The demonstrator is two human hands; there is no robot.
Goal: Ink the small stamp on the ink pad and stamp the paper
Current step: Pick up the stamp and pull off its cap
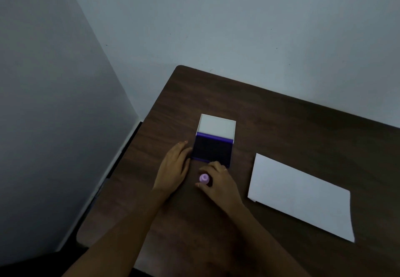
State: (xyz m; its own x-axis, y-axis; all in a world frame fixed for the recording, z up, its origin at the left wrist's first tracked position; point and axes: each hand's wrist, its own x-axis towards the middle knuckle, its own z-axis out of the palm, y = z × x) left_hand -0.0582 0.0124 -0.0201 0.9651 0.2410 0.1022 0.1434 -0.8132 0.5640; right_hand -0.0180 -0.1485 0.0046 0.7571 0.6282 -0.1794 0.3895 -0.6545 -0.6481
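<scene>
Right hand [218,179] grips stamp [204,178] at ink pad's [211,148] 6 o'clock; left hand [175,166] flat, released, touching pad's 9 o'clock edge.

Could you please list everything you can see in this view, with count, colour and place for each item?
ink pad: one, dark pad in a purple case, open, middle of the table
lid: one, white, standing open behind the ink pad
small stamp: one, light purple, just in front of the ink pad, in the right hand
paper: one sheet, white, flat on the table, right of the ink pad
table: one, dark brown wood, set against the wall
wall: pale grey, behind and left of the table
left hand: one, fingers against the ink pad's left edge
right hand: one, gripping the small stamp
</scene>
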